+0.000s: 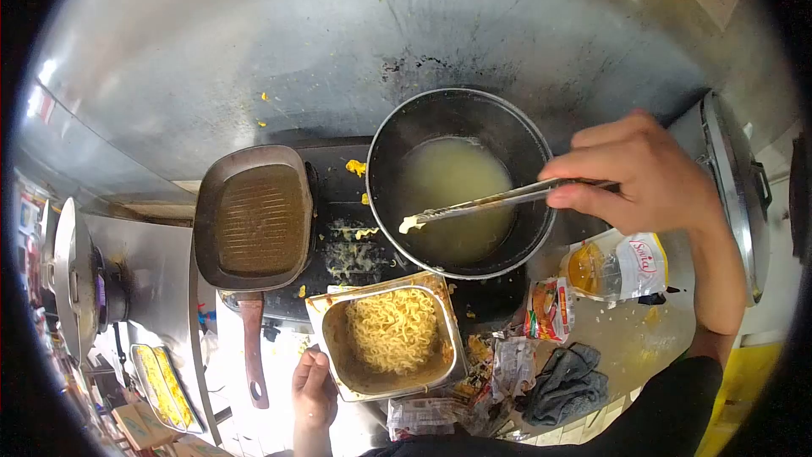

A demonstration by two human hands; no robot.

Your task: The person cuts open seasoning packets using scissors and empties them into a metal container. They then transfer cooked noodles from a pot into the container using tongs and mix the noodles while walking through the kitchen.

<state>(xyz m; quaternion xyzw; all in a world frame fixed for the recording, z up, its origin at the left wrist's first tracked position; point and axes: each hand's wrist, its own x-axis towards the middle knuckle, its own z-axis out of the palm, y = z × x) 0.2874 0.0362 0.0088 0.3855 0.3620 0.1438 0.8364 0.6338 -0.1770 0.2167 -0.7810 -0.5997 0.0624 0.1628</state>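
My right hand is closed round metal tongs, which reach over a black pot. A small pale piece of food is at the tips of the tongs. Cloudy yellowish liquid fills the bottom of the pot. Below the pot, a rectangular metal container holds cooked curly noodles. My left hand grips the container at its lower left side, fingers curled at the edge.
Left of the pot sits a square grill pan with a brown handle. Opened packets, a plastic pouch and a grey cloth lie at right. A lid leans at far right. A food tray is at lower left.
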